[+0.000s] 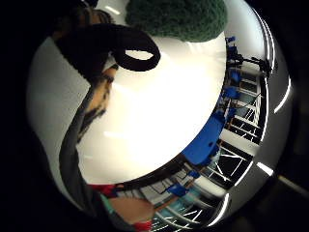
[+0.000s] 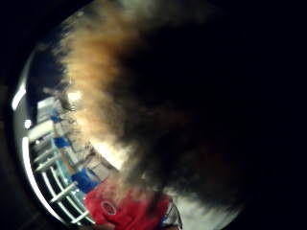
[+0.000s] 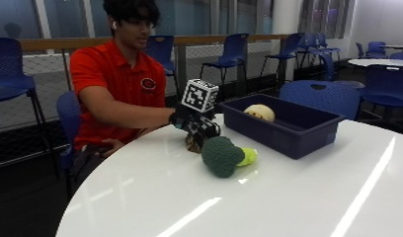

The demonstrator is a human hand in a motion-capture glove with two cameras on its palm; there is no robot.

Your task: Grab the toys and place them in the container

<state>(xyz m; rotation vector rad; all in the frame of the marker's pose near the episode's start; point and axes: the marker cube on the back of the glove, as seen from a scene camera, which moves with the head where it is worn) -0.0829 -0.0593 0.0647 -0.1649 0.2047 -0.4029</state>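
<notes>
Seated at the white table (image 3: 188, 197), right arm stretched forward and across, forearm about level above the tabletop, gloved right hand (image 3: 196, 126) turned down. Beneath the palm, a small brown furry toy (image 3: 192, 143) on the table, fingers curled down around its top (gripping it, by the look of the outside view). In the thumb-side palm view, nothing but brown and dark fur (image 2: 158, 105) pressed up close. In the little-finger-side view, bright tabletop (image 1: 159, 106) spread below, glove strap at the edge, and a knitted green shape (image 1: 178, 17) just beside the hand.

That green shape: a crocheted broccoli toy (image 3: 222, 156), lying on its side just beside the brown toy, pale yellow-green stem (image 3: 248, 156) pointing toward the container. Touching the brown toy or not, cannot tell.

Dark blue container (image 3: 287, 126) near the far edge of the table, just beyond the broccoli, open top. Inside, one round cream-coloured toy (image 3: 259, 112) against the end nearest the hand. Other arm down at the side, below the table edge.
</notes>
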